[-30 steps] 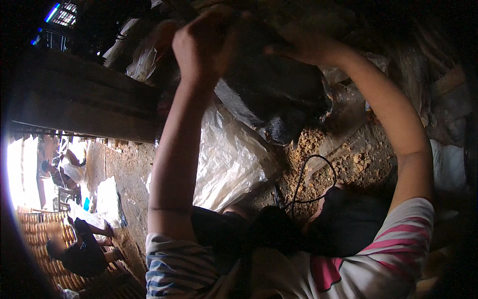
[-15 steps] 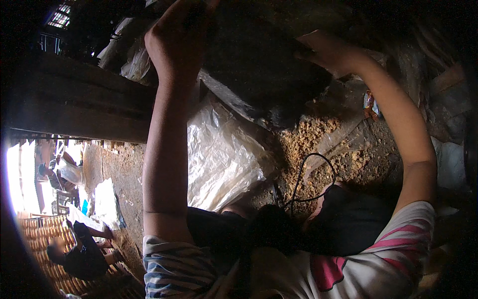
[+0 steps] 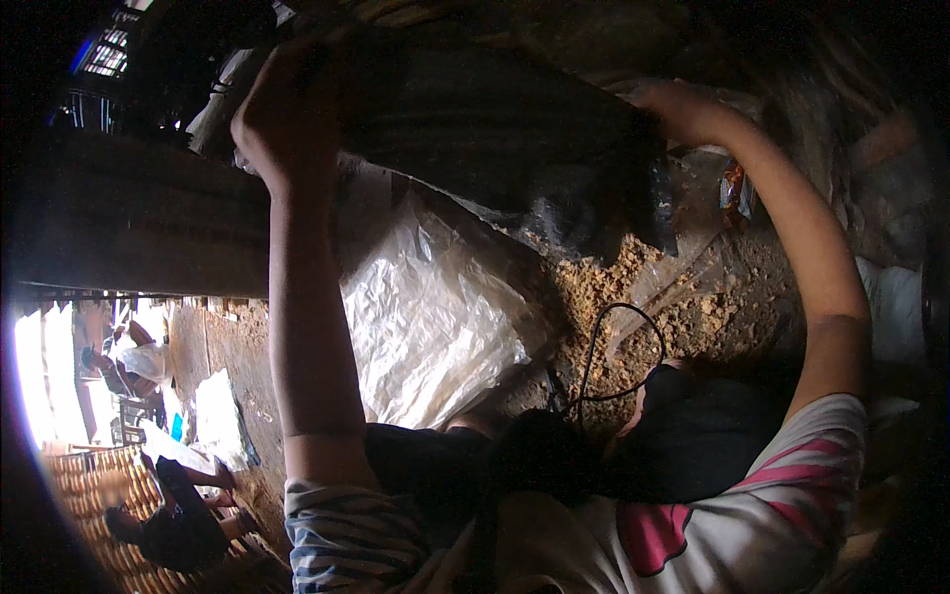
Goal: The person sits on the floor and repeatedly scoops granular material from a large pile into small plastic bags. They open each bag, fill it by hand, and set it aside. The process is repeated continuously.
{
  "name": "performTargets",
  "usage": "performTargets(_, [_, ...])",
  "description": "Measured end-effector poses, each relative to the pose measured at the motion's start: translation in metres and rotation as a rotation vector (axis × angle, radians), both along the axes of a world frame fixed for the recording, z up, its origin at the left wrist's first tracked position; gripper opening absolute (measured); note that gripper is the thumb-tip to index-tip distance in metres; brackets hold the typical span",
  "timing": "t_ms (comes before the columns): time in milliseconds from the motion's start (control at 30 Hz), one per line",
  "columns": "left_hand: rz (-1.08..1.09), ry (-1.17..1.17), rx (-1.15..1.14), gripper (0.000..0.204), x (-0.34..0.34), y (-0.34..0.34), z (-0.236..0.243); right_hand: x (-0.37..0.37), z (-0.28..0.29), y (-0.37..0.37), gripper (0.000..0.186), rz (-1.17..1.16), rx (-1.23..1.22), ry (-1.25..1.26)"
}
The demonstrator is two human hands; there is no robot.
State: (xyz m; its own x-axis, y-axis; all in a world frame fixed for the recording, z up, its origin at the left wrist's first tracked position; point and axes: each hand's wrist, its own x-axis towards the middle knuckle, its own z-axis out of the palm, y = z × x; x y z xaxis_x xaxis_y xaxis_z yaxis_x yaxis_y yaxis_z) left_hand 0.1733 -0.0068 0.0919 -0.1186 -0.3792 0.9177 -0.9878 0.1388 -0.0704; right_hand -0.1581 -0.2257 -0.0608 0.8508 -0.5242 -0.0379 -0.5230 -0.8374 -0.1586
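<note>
A black plastic sheet (image 3: 515,139) stretches between my two hands at the top of the view, its lower edge shiny and uneven. My left hand (image 3: 287,114) is closed at the sheet's left end, its fingertips lost in shadow. Over at the right end, my right hand (image 3: 688,114) is closed on the sheet's edge, with the fingers dark and partly hidden. Below the sheet, a crumpled clear plastic sheet (image 3: 435,317) lies near my left forearm. Crumbly tan material (image 3: 614,287) covers the ground in front of my legs.
A dark wooden plank (image 3: 139,218) runs along the left. A black cord (image 3: 592,346) loops above my lap. A small colourful wrapper (image 3: 733,188) lies inside my right forearm. Far left, a person in dark clothes (image 3: 178,515) is beside a slatted surface, with another person (image 3: 124,366) farther off.
My left hand has moved left and down with the black sheet. My right hand, earlier stretched out, now meets the sheet's right end. The sheet spreads wider between them.
</note>
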Motion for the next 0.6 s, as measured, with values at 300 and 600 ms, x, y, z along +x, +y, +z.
performTargets(300, [0.100,0.206,-0.007,0.035,0.050,0.009,-0.014,0.011,0.021,0.033,0.032,-0.471,0.748,-0.325])
performTargets(600, [-0.094,0.087,0.584,0.109,-0.076,-0.026,-0.112,0.043,0.007,0.062,0.023,0.051,0.474,-0.626])
